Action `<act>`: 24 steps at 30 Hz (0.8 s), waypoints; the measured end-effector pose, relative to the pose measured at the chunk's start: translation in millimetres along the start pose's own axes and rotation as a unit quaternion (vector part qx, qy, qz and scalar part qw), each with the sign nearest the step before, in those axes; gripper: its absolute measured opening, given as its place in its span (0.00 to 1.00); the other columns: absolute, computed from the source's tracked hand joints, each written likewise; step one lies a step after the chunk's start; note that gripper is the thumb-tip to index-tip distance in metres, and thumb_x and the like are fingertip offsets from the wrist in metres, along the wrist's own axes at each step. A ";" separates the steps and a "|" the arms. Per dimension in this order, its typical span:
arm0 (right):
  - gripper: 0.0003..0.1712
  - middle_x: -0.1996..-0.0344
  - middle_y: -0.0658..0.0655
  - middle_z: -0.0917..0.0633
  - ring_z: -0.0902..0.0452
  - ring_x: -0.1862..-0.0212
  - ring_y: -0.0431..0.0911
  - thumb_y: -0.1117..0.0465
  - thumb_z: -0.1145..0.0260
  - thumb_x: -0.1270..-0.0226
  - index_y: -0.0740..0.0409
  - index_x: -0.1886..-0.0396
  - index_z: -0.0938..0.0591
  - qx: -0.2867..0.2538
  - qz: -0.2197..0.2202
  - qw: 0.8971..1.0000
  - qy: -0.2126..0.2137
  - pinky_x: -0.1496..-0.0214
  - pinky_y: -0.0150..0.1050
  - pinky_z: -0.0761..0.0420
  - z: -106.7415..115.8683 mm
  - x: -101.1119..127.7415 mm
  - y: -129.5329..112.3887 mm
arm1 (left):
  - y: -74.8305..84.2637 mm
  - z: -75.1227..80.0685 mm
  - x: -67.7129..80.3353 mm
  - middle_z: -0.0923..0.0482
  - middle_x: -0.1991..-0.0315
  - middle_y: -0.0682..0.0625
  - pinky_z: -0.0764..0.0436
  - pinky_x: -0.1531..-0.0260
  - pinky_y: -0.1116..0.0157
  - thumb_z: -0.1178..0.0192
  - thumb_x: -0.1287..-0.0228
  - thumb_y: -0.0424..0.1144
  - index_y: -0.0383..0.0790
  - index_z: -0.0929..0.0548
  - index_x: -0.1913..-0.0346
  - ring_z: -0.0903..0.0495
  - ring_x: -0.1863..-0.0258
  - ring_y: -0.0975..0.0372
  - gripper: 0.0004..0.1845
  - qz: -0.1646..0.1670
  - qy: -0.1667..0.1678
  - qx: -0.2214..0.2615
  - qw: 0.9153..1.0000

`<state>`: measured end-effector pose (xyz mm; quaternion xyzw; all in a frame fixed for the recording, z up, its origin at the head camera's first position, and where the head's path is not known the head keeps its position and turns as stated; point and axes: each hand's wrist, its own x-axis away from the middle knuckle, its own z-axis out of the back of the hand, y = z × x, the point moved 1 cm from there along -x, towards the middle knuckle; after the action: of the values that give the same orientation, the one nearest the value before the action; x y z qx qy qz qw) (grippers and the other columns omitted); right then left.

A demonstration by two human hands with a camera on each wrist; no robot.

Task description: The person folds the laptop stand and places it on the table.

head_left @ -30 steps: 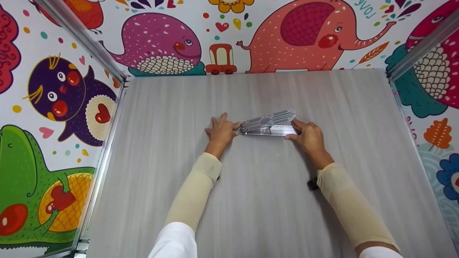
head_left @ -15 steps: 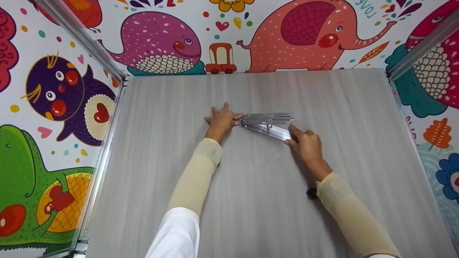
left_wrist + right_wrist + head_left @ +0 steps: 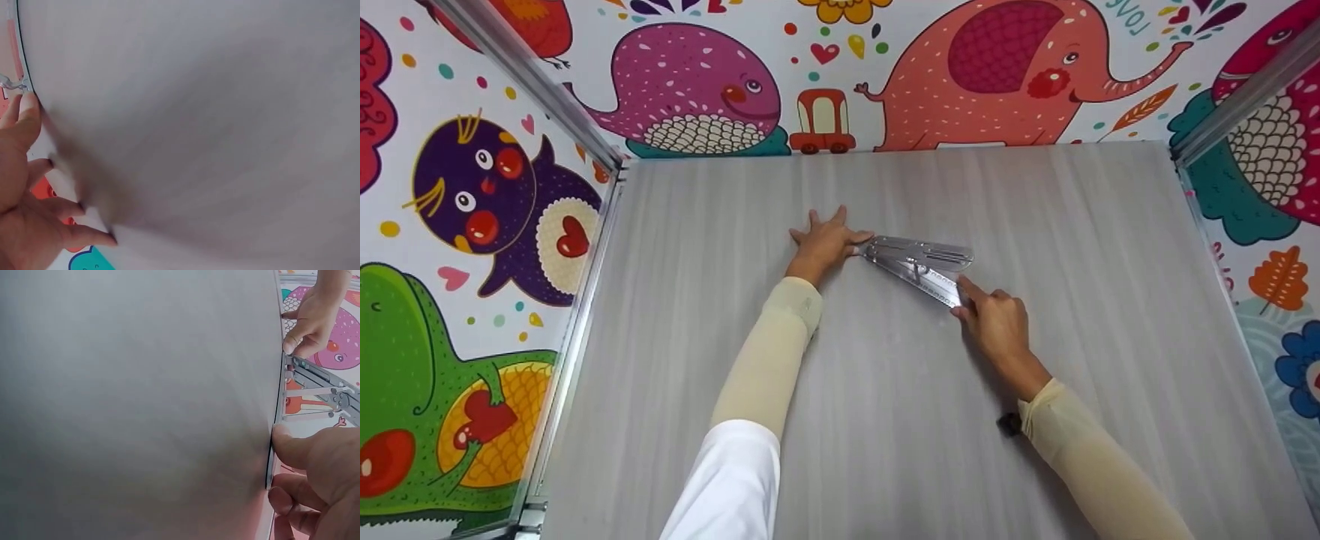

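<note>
A silvery folding stand (image 3: 926, 255) lies on the table, its slotted upper plate raised at an angle over a narrow flat base (image 3: 930, 285) with rows of small marks. Small struts link the two parts in the right wrist view. My left hand (image 3: 823, 244) pinches the hinged end between thumb and index finger. The other left fingers spread out, fingertips down on the table in the left wrist view. At the base's free end my right hand (image 3: 1001, 319) grips the edge, thumb on the near side and index finger on the far side.
The pale wood-grain table (image 3: 840, 420) reaches up to a wall with cartoon animals (image 3: 697, 90). Metal frame posts (image 3: 529, 90) stand at its back corners, and a metal rail (image 3: 577, 330) runs along the left edge. A small black object (image 3: 1009, 424) sits under my right wrist.
The stand has turned clockwise on the table: its free end swung toward me with my right hand, while the hinged end and my left hand moved slightly away.
</note>
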<state>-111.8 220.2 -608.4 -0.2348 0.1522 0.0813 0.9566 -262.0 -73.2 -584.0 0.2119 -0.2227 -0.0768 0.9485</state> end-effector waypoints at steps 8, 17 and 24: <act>0.35 0.63 0.63 0.09 0.17 0.64 0.59 0.52 0.17 0.49 0.46 0.38 0.15 -0.061 -0.035 0.995 -0.073 0.61 0.58 0.20 8.9 -4.8 15.5 | 8.3 -6.8 12.6 0.51 0.17 0.46 0.55 0.34 0.22 0.43 0.25 0.51 0.72 0.31 0.28 0.57 0.18 0.38 0.26 0.002 0.033 -0.078 0.996; 0.32 0.63 0.58 0.11 0.20 0.63 0.50 0.61 0.15 0.55 0.56 0.45 0.11 -0.162 0.013 0.972 -0.168 0.61 0.34 0.25 18.1 -37.3 49.9 | 42.0 -45.8 44.7 0.18 0.37 0.45 0.29 0.39 0.32 0.41 0.32 0.37 0.50 0.19 0.34 0.19 0.39 0.48 0.23 -0.058 0.253 -0.081 0.962; 0.29 0.55 0.53 0.12 0.18 0.53 0.50 0.58 0.18 0.49 0.48 0.43 0.12 -0.133 0.013 0.960 -0.246 0.55 0.41 0.26 15.0 -42.9 47.5 | 49.5 -59.4 46.6 0.12 0.49 0.44 0.16 0.52 0.48 0.38 0.31 0.37 0.50 0.16 0.37 0.13 0.52 0.46 0.20 -0.093 0.295 -0.071 0.948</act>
<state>-159.1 265.3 -601.8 -0.3311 -0.0965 0.1684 0.9234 -191.0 -18.1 -592.4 0.1774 0.0933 -0.1144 0.9730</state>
